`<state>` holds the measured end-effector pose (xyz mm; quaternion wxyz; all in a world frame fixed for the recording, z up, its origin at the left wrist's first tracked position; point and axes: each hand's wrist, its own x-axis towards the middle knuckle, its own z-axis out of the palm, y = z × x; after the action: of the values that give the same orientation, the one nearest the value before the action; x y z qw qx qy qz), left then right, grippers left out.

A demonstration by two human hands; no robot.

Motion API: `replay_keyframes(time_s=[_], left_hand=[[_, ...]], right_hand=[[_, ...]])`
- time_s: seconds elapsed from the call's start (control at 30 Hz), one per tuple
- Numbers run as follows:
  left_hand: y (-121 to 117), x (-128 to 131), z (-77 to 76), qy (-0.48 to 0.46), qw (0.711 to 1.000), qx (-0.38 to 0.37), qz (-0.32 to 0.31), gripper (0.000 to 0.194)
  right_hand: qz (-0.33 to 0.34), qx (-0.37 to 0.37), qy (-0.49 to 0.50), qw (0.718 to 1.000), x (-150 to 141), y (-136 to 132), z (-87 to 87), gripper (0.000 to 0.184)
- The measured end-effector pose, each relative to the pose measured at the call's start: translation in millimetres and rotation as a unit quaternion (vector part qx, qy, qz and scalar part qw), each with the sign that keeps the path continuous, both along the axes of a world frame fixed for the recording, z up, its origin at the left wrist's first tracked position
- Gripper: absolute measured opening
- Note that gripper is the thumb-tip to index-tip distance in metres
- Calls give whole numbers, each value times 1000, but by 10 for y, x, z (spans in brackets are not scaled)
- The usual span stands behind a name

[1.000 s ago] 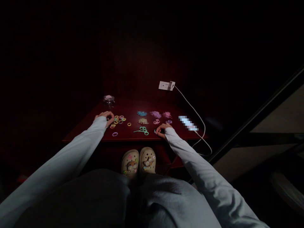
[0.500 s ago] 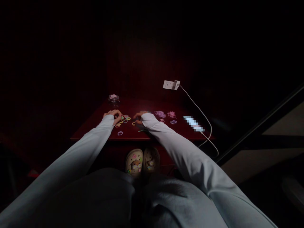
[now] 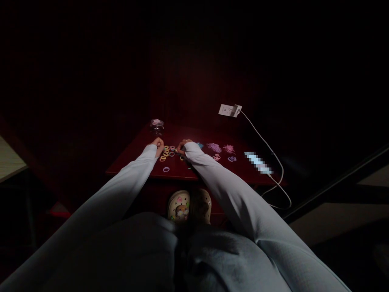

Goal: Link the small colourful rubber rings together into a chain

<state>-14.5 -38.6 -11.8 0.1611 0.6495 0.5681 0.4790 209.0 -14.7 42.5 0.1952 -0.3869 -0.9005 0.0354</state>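
Small coloured hair ties [image 3: 166,153], mostly yellow with some orange, pink and grey, lie in a loose group on the dark red table [image 3: 136,168]. At the left edge of this group is my left hand [image 3: 158,145], its fingers curled together; anything inside them is hidden. My right hand [image 3: 183,146] bends down at the group's right side, fingertips drawn together beside a few ties. What it pinches is too small and dark to make out. A single purple hair tie [image 3: 166,169] lies nearer the front edge.
A clear jar [image 3: 157,126] with something pink on top stands behind my left hand. Right of my right hand are purple [image 3: 214,147] and pink [image 3: 229,149] heaps of bands. A blurred-out phone-like object [image 3: 258,162] has a white cable [image 3: 261,138] running to a wall socket [image 3: 226,110].
The view has shifted, so the table sits further right in the picture. My right hand's fingers have drawn closer together and nearer the hair ties. My left hand stays curled beside them.
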Motion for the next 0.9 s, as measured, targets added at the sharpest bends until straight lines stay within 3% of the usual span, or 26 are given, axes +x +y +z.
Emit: replay_keyframes(time_s=[0.17,0.33,0.5,0.73,0.9], left_hand=[[17,4,-27,-34,999,17,-38,8],[60,-27,-59,-49,994,45,-82,18],[99,-63,-44,-65,992,54,-92,24],[138,-56,-56,-86,988,57,-117,26],[150,-51,-53,-96,986,45,-126,26]], right_hand=[[37,-50,85,994,123,28,15,27],[59,-116,162,978,21,-55,-36,41],[139,-161,151,965,-72,-126,-79,40],[129,-79,75,986,207,-140,-14,34],[123,-52,37,990,187,-180,-69,17]])
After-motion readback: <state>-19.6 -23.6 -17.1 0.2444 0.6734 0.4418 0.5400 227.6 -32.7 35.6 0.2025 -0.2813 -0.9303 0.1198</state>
